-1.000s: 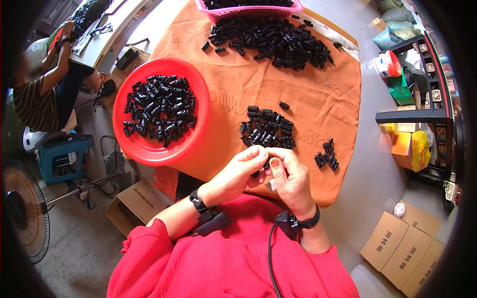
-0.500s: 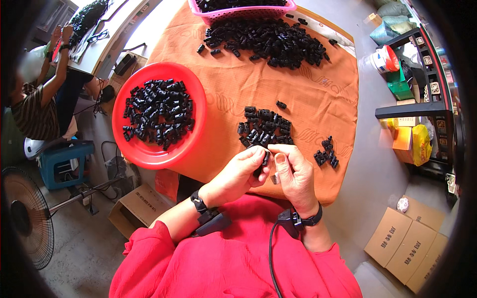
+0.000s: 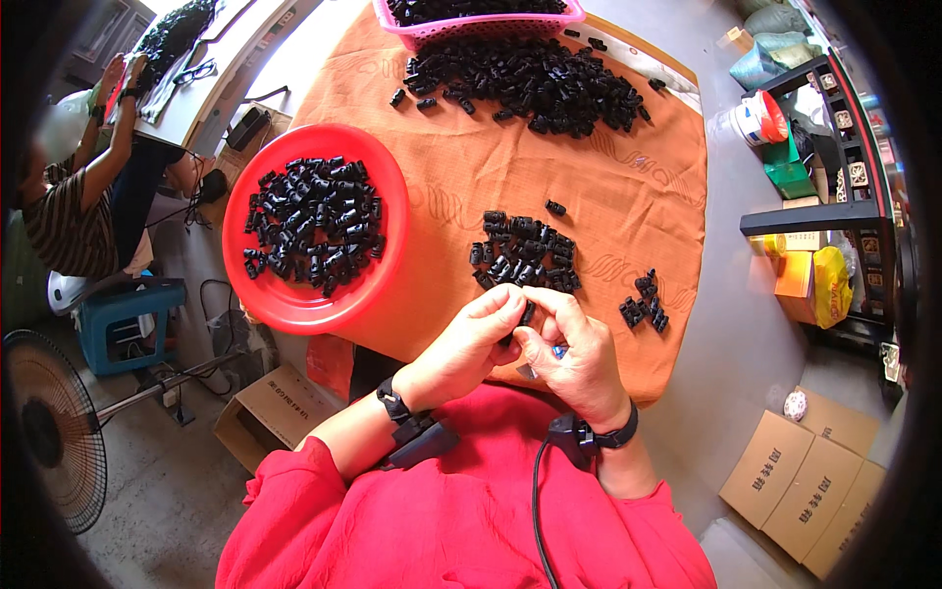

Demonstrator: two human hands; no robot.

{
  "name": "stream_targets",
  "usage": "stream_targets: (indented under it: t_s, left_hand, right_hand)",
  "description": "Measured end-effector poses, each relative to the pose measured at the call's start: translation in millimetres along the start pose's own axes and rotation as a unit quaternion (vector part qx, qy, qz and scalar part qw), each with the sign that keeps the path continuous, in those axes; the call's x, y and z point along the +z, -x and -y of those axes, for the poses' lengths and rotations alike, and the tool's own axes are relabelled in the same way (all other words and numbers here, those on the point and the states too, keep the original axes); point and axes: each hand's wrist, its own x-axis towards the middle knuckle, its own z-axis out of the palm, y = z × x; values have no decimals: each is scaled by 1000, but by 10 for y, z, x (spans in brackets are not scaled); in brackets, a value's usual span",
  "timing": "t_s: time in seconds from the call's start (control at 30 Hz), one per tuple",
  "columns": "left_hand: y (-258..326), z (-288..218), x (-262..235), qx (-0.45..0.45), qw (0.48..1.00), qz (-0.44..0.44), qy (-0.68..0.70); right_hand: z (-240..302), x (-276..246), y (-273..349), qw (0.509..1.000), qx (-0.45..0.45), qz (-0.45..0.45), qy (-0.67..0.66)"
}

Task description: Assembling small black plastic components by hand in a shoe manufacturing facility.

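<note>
Close to my body at the table's near edge, my left hand (image 3: 478, 334) is closed around a small black ribbed plastic piece (image 3: 528, 313). Thumb and fingers of my right hand (image 3: 579, 351) press against the same piece from the other side. A small flat silvery strip (image 3: 527, 372) sticks out below my right thumb, with a bit of blue (image 3: 559, 350) showing beside it; its kind is hard to make out. Just beyond my fingers lies a small heap of similar black pieces (image 3: 525, 250). Farther right is a smaller cluster (image 3: 645, 306).
A red round tray (image 3: 394, 275) of black pieces stands on the left of the orange cloth (image 3: 442, 157). A large black heap (image 3: 530, 83) and a pink basket (image 3: 422, 31) are at the back. A fan (image 3: 54, 422) stands left; another person (image 3: 74, 221) sits beyond it.
My right hand has turned inward, its thumb and fingers closer around the black piece. The silvery strip has moved down and left, and the blue bit now shows. My left hand is nearly still.
</note>
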Motion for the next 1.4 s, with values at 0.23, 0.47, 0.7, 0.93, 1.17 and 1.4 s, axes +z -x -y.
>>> stream_targets:
  t_s: [0.23,0.47,0.7,0.93,1.17,1.4]
  left_hand:
    - [26,15,20,16,997,-13,-69]
    - [44,10,67,48,990,-28,-133]
    - [71,1,130,54,983,-45,-168]
    - [87,31,130,56,984,-54,-163]
    - [90,68,57,46,987,-56,-144]
    - [86,66,133,62,984,-83,-146]
  right_hand:
    - [33,-96,-20,997,-59,15,56]
    - [57,-48,-1,999,17,-20,-36]
    - [57,69,-53,993,52,-94,54]
    - [63,142,-87,985,29,-134,105]
    - [8,195,-81,979,9,-159,126]
    - [43,201,-90,976,8,-162,148]
